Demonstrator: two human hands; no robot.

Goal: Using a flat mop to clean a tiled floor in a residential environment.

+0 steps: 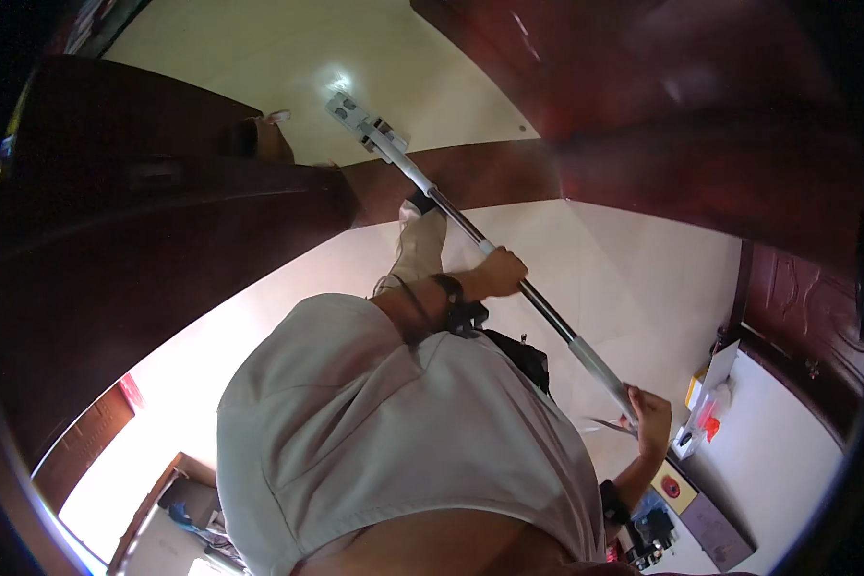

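Both my hands hold a flat mop with a long metal pole (547, 309) that runs slantwise across the view. My left hand (502, 272) is wrapped around the middle of the pole. Farther down, at the grey grip near the pole's end, my right hand (648, 421) has its fingers closed around it. The pale mop head (363, 124) is at the far end, over the tiled floor just beyond a dark red threshold (461, 173). Its underside is hidden. One leg in beige trousers (421, 248) reaches towards the threshold, below the pole.
Dark red wooden door panels (691, 108) and a dark wooden frame (151, 216) flank the doorway. A brown object (270, 140) stands by the left one. At right are a carved door (799, 302), a white surface with packages, and a purple-grey box (716, 533). Pale tiles (619, 252) lie underfoot.
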